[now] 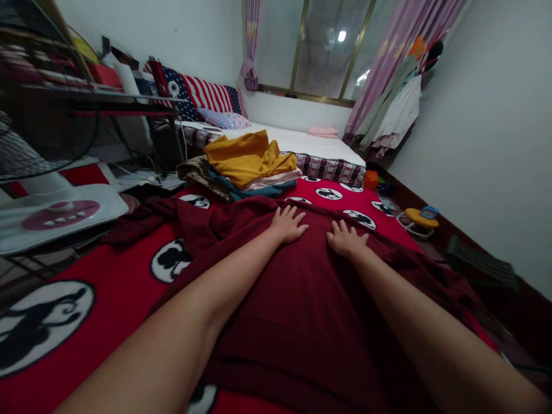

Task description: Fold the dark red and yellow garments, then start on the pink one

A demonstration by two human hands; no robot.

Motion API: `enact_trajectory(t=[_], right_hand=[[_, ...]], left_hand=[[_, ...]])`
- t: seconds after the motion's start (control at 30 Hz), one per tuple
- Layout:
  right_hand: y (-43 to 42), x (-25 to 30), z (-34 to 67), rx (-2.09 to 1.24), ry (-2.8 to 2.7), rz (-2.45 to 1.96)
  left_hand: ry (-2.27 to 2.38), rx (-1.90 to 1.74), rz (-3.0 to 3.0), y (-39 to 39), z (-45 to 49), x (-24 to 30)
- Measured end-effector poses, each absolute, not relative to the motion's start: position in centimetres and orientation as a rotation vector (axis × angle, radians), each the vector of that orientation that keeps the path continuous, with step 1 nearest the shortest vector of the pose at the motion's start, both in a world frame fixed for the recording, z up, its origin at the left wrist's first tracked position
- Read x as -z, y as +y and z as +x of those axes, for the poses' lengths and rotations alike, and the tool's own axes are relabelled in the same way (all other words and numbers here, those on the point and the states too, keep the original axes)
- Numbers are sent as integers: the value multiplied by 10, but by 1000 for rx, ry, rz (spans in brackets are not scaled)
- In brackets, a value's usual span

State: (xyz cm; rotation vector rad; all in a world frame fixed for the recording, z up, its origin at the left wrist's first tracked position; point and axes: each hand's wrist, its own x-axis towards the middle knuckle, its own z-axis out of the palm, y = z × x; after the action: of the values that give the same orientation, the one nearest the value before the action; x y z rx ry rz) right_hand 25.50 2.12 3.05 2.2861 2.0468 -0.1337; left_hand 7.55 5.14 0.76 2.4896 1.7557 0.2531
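Note:
A dark red long-sleeved top (297, 287) lies spread out over a red blanket (125, 293) printed with black-and-white figures in circles. Its hem is toward me, and its sleeves reach out to both sides. On the upper part of the top, my left hand (288, 225) rests flat with the fingers spread. My right hand (347, 238) lies a little to the right, palm down on the same cloth, fingers apart. Neither hand grips anything. Just beyond the top sits a pile of clothes, with a mustard-yellow garment (250, 158) uppermost and a teal one (241, 191) below.
A white fan base (64, 213) stands at the left, beside a cluttered desk (125, 106). Another bed (280, 135) with a white sheet is under the window. To the right are a yellow stool (420, 217), a dark green stool (480, 261) and hanging clothes (401, 109).

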Motion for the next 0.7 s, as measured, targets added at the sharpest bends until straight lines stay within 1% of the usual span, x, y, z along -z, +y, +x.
enact_trajectory(t=[0.07, 0.17, 0.27, 0.43, 0.5, 0.57, 0.63, 0.7], right_hand=[[4, -31, 234, 76, 2138, 2212], [-23, -16, 213, -24, 2472, 2059], [-37, -1, 211, -66, 2637, 2028], [-31, 3, 221, 91, 2766, 2116], [-29, 4, 224, 151, 2816, 2149], [-27, 6, 225, 184, 2865, 2159], [-26, 8, 225, 191, 2899, 2168], [-26, 10, 225, 179, 2911, 2187]], left_hand=[[1717, -205, 2480, 39, 71, -9], [1552, -120, 2539, 15, 55, -10], [1385, -47, 2560, -9, 31, -14], [1039, -73, 2420, -36, -17, -38], [971, -109, 2286, -40, -43, -52], [1138, -207, 2155, -40, -77, -64], [1566, -396, 2130, -37, -118, -75], [2097, -552, 2323, -34, -161, -82]])
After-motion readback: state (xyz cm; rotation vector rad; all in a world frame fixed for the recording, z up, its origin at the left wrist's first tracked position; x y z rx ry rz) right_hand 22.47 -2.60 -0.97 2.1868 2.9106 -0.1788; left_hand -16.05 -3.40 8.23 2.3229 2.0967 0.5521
